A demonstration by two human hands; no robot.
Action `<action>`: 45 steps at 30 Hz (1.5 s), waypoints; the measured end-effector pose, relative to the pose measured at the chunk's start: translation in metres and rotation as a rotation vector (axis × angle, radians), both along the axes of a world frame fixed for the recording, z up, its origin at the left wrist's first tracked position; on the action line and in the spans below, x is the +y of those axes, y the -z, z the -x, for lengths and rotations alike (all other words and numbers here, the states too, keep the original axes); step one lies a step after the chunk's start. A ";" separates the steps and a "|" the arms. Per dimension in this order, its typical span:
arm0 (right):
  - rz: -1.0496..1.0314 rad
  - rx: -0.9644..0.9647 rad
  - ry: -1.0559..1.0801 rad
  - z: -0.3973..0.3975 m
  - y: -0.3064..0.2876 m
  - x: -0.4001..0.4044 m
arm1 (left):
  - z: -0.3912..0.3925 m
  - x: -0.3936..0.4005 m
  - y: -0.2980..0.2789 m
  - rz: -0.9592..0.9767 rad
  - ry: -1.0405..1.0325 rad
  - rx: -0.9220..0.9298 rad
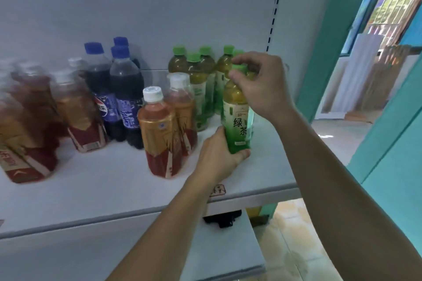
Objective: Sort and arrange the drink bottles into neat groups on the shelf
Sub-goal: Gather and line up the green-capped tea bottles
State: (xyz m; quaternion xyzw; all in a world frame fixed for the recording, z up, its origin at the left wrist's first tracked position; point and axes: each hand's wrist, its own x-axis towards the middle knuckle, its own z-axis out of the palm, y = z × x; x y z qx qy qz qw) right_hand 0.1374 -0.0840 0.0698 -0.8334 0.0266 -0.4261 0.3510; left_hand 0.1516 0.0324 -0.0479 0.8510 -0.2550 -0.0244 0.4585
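Both hands on one green tea bottle (237, 118), upright, standing near the right end of the shelf (96, 191), about midway between front edge and back panel. Left hand (219, 155) wraps the bottle's base from the front-left, fingers curled round it: grip closed on the bottle. Right hand (260, 82) comes in from the right, thumb and fingertips pinching the green cap: grip closed on the bottle's top.

Just behind it, toward the back right of the shelf, a cluster of green tea bottles (201, 82) with green caps, upright, tightly packed. Left of the held bottle, two red tea bottles (159, 134) with white caps, one in front of the other, touching. Further left, toward the back, three blue-capped cola bottles (123, 98) grouped together. At the left end, more red tea bottles (75, 109) with white caps, blurred, running to the front edge.

Small label (218, 190) on the shelf's front edge, under the left wrist; text unreadable. Lower shelf (228, 244) visible below.
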 end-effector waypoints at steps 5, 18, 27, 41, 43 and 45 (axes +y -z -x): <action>0.076 0.049 -0.003 0.001 -0.002 -0.009 | -0.006 -0.008 0.007 -0.086 -0.069 0.000; -0.123 0.052 -0.240 -0.014 0.046 0.083 | 0.029 0.114 -0.007 0.249 -0.584 -0.335; -0.377 0.337 -0.385 -0.024 0.089 0.089 | 0.022 0.141 0.003 0.163 -0.544 -0.302; -0.327 0.347 -0.590 -0.053 0.090 0.254 | 0.024 0.308 -0.006 0.088 -0.960 -0.321; -0.329 0.346 -0.557 -0.062 0.092 0.265 | 0.016 0.324 -0.006 0.092 -0.982 -0.280; -0.337 0.321 -0.517 -0.068 0.094 0.273 | 0.009 0.338 -0.005 0.110 -0.973 -0.270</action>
